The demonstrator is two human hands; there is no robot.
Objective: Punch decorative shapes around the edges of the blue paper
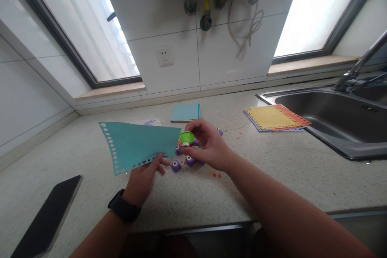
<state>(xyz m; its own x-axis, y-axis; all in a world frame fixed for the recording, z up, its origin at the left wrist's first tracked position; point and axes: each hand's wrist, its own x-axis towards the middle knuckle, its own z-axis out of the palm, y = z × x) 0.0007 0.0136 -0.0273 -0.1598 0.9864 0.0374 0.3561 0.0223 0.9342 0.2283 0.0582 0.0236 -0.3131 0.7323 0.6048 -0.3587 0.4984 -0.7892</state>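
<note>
My left hand point(148, 173) pinches the lower edge of a teal sheet of paper point(142, 141), thumb on top and fingers beneath. Small shapes are punched along the sheet's left and lower edges. Between the thumb and fingers of my right hand point(208, 145) is a green craft punch point(186, 137), close to the sheet's right edge; whether the paper sits in its slot I cannot tell. Several purple craft punches point(175, 165) lie on the counter beneath and around my right hand, some partly hidden by it. Tiny red and orange paper cutouts point(215, 175) are scattered nearby.
A stack of light blue paper point(185, 112) lies toward the wall. Yellow and orange punched sheets point(272, 117) rest beside the steel sink point(317, 117) on the right. At the left front is a dark flat object point(48, 217). A white piece point(152, 122) peeks out behind the teal sheet.
</note>
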